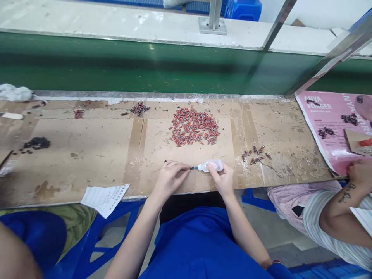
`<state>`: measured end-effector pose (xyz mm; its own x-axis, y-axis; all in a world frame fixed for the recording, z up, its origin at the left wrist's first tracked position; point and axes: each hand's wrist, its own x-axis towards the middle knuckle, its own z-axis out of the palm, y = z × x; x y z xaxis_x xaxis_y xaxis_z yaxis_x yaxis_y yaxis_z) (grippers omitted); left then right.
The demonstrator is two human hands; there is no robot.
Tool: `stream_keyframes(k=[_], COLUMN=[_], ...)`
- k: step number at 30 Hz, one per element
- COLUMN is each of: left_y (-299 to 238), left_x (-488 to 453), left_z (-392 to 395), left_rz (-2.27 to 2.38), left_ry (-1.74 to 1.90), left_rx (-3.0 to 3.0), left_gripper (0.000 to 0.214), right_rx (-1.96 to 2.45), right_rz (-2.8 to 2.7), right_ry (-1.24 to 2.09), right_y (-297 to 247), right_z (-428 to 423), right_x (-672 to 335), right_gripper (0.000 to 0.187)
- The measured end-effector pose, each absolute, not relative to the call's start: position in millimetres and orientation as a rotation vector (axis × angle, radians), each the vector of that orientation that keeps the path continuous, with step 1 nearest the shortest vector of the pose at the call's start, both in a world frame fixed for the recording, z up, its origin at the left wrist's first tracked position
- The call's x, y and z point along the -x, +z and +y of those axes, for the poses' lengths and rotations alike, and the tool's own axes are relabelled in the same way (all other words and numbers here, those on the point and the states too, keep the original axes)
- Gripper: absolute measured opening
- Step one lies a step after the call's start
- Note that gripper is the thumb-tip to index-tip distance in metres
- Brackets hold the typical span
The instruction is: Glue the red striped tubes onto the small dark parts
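My right hand (pixel 223 179) is closed round a small clear squeeze bottle (pixel 211 165) lying nearly level. Its thin blue tip (pixel 196 168) points left, touching or almost touching a small dark part (pixel 192 168). That part is pinched between the thumb and fingers of my left hand (pixel 172 176); it is too small to name. Beyond my hands a loose pile of small red and silver parts (pixel 194 126) is spread on the cardboard. To the right of the bottle lie several red and dark pieces (pixel 257 155).
Cardboard (pixel 99 151) covers the bench. Black rings or caps (pixel 37 143) and a small cluster (pixel 140 108) lie left. A paper sheet (pixel 105 199) overhangs the front edge. At right, a co-worker's hand (pixel 359 170) rests by a pink poster (pixel 325 128). A green belt (pixel 130 64) runs behind.
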<state>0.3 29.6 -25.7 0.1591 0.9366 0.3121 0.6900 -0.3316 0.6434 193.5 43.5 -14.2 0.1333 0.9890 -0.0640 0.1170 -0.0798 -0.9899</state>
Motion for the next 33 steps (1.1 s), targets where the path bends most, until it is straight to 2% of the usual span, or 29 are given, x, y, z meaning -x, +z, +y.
stream_keyframes(k=[17, 24, 29, 33], left_y=[-24.6, -11.5, -10.5, -26.1], left_x=[0.2, 6.5, 27.6, 36.8], left_z=[29.6, 34.6, 65.0, 92.1], left_rz=[1.563, 1.490, 1.782, 1.829], left_ry=[0.934, 0.897, 1.030, 0.932], left_rx=[-2.055, -2.008, -1.953, -2.114], left_gripper=[0.010, 0.015, 0.015, 0.014], right_rx=[1.421, 1.399, 1.418, 1.468], right_rz=[-1.054, -0.815, -0.984, -1.198], right_ry=[1.077, 0.956, 0.907, 0.799], right_y=[-14.1, -19.2, -22.7, -27.0], right_z=[45.2, 51.7, 57.6, 58.1], right_x=[-193.8, -208.1, -211.4, -208.0], right_gripper=[0.023, 0.036, 0.047, 0.049])
